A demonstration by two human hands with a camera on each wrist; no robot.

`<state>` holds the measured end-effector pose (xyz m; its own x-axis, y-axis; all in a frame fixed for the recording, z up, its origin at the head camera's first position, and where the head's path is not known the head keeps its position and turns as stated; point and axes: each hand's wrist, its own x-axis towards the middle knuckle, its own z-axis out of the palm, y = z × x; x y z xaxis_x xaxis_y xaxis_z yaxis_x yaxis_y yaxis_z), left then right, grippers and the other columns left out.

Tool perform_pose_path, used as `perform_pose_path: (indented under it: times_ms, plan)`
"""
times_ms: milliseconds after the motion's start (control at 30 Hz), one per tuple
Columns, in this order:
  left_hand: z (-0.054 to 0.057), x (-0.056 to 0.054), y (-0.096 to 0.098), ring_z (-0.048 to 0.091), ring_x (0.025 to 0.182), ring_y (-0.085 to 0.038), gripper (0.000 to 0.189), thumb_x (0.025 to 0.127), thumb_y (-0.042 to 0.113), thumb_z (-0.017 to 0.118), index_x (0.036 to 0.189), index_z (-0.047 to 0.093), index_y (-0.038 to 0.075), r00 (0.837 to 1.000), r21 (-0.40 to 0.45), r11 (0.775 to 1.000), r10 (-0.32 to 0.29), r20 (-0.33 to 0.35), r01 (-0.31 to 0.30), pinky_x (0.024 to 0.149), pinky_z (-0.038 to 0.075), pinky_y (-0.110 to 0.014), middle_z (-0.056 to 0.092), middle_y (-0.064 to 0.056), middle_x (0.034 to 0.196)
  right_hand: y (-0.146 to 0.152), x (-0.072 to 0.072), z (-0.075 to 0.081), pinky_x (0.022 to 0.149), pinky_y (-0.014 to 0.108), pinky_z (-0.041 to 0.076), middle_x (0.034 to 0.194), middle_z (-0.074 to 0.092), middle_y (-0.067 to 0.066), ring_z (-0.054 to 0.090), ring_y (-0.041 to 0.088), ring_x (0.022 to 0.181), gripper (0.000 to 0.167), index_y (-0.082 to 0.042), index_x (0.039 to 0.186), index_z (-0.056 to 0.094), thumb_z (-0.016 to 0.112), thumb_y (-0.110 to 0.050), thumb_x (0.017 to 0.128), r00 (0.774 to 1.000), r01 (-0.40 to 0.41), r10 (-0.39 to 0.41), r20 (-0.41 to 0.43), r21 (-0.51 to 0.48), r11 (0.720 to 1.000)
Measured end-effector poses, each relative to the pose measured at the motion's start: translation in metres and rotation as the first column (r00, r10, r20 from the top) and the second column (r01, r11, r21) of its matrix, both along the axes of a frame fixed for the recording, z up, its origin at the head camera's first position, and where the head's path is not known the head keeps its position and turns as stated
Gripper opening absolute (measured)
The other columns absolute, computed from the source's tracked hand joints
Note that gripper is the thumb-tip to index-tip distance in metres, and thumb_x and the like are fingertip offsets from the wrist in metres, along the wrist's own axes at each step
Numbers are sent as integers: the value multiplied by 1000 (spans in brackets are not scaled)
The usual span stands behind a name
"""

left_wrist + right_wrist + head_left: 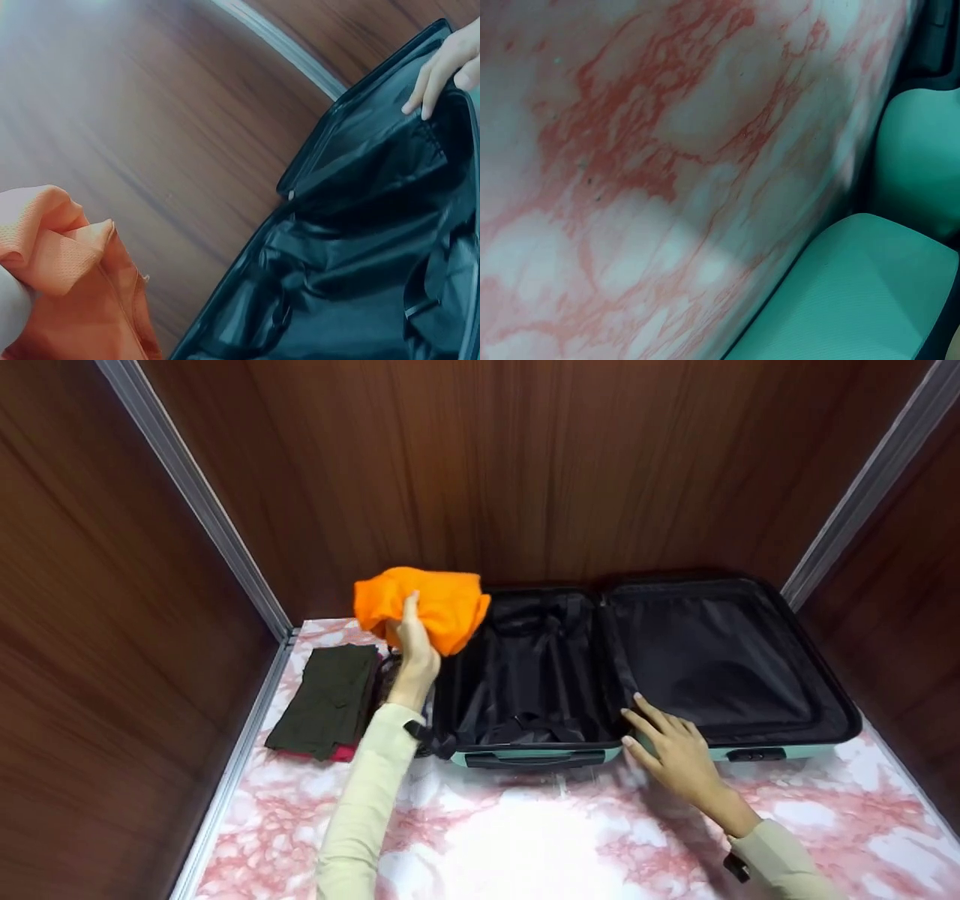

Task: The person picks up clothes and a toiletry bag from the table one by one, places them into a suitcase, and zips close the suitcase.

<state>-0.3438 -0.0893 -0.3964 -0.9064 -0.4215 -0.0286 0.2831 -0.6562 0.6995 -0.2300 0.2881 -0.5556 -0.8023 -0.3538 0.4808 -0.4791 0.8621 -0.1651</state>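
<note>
In the head view, the left hand (414, 641), thumb on top, pinches a folded orange cloth (454, 604) above the open suitcase's (720, 667) left edge, while the right hand (679, 757) spreads its fingers at the near rim, left of a lock (756, 754) whose markings are too small to read. The left wrist view shows the cloth beside the black lining (352, 300); the right wrist view, plain mint-green shell (855, 300) against the marbled bench (630, 255).

Glare on marbled surface (532, 844); wrist views seemingly dimmer.
</note>
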Motion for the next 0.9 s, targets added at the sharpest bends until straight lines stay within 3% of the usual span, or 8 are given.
perform_pose_path:
  times_ms: [200,367,500,733,833,900]
  plan:
    - [8,-6,29,56,92,-16,23,100,19,54,119,50,8,998,-33,997,-63,17,64,85,48,-27,57,-5,103,1,1,-1,94,57,41,152,43,8,56,37,119,51,-19,142,56,62,-40,96,1000,0,0,-4,8,1000]
    - [7,-8,53,54,103,-18,37,99,20,54,132,44,7,994,-66,992,-105,16,105,95,45,-29,55,-7,113,0,2,-1,94,57,41,152,43,7,55,37,119,51,-19,142,56,62,-40,96,1000,1,-1,-3,5,1000]
    - [1,-10,71,53,108,-17,40,100,18,53,137,40,9,992,-60,991,-122,14,122,99,43,-29,54,-7,117,-1,2,0,94,57,41,152,43,7,55,36,119,51,-19,142,57,63,-40,96,1000,-2,2,-9,0,1000]
    - [-11,-18,98,55,92,-15,23,100,19,54,119,51,7,984,-22,986,-162,80,164,85,47,-26,56,-3,101,-1,6,0,94,57,41,152,43,7,56,37,119,51,-19,142,57,63,-40,95,1000,-4,4,-9,-1,1000]
    - [-17,-23,107,54,94,-14,26,101,21,53,120,54,4,975,-3,980,-200,93,201,87,45,-24,56,-2,103,-1,7,0,94,57,41,152,44,7,56,36,119,51,-19,141,57,63,-40,95,1000,-5,5,-17,-3,1000]
    - [-27,-29,113,54,99,-15,29,102,23,50,121,55,2,971,34,976,-216,97,214,92,44,-27,56,-3,106,-1,8,0,93,57,42,151,44,7,56,36,118,51,-19,140,58,64,-39,95,1000,-6,5,-24,-5,1000]
